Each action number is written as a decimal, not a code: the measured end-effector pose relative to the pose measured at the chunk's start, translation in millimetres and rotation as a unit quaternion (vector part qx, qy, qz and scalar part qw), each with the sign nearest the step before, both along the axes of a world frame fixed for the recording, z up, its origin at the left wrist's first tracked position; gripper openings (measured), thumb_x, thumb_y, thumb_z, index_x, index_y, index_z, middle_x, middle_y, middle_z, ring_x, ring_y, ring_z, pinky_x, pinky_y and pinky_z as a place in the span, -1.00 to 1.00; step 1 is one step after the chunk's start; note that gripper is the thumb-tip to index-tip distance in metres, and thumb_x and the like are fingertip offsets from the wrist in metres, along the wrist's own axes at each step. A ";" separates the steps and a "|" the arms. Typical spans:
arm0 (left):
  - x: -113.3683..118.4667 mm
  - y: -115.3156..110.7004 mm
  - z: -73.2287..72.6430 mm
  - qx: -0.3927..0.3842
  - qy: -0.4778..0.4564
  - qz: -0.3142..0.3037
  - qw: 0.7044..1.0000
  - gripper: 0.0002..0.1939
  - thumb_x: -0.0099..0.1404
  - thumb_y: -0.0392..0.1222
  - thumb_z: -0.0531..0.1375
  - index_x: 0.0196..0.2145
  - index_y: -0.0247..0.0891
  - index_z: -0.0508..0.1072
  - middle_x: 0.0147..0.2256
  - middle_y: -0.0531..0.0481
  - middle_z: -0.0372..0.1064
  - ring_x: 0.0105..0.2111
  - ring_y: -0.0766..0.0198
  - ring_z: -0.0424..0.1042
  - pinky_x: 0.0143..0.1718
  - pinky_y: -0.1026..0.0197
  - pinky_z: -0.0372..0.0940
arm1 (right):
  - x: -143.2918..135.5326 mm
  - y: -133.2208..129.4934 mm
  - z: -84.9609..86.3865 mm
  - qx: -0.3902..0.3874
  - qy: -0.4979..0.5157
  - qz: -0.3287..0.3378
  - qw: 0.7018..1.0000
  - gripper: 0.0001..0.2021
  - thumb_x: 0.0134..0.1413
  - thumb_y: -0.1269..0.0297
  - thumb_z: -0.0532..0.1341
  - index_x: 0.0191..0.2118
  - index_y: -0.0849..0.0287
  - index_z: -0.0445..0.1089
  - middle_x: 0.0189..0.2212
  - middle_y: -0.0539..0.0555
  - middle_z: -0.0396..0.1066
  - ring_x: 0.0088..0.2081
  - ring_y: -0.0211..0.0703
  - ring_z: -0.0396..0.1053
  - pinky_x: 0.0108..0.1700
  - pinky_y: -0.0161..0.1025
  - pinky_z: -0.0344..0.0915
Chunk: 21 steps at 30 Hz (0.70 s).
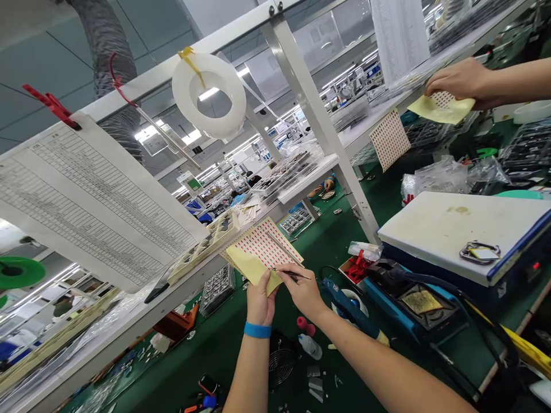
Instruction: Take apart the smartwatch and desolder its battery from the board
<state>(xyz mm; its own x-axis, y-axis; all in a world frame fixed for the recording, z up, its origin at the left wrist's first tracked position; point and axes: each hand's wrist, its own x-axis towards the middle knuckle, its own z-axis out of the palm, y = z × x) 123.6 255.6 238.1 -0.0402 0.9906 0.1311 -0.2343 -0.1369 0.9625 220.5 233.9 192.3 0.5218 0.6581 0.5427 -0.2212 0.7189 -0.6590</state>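
My left hand [260, 304], with a blue band at the wrist, pinches the lower edge of a yellow backing sheet [249, 265]. Behind and above that sheet is a sticker sheet [269, 241] covered in rows of small red marks. My right hand [301, 287] is closed around thin metal tweezers [282, 246], which lie slantwise over the sticker sheet. The fingertips of both hands nearly meet at the sheet's lower corner. Whether the tweezer tips touch the paper is too small to tell.
Another person's hand [460, 83] holds a yellow sheet at upper right. A metal shelf frame [318, 103] crosses the view, with a tape roll [178, 86] and printed list [99, 201] hanging from it. A white-topped box [456, 229] and soldering stand [413, 315] are right.
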 end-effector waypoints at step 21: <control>-89.0 -105.0 -84.7 0.063 0.143 0.123 0.980 -0.68 0.15 -0.13 0.45 -0.16 -0.25 0.57 -0.19 -0.09 0.58 -0.26 0.23 0.58 -0.19 0.27 0.47 | 19.3 -120.9 -79.2 -0.216 -0.134 0.222 0.941 -0.77 0.14 0.01 0.36 -0.31 0.05 0.62 -0.29 0.05 0.64 -0.25 -0.05 0.58 -0.18 -0.14 0.54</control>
<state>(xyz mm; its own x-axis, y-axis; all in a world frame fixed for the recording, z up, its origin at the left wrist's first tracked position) 34.5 150.5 153.4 -0.2199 0.9308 0.2921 0.0970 -0.2771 0.9559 239.8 113.1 113.0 0.0265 0.9686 0.2472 -0.2213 0.2468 -0.9435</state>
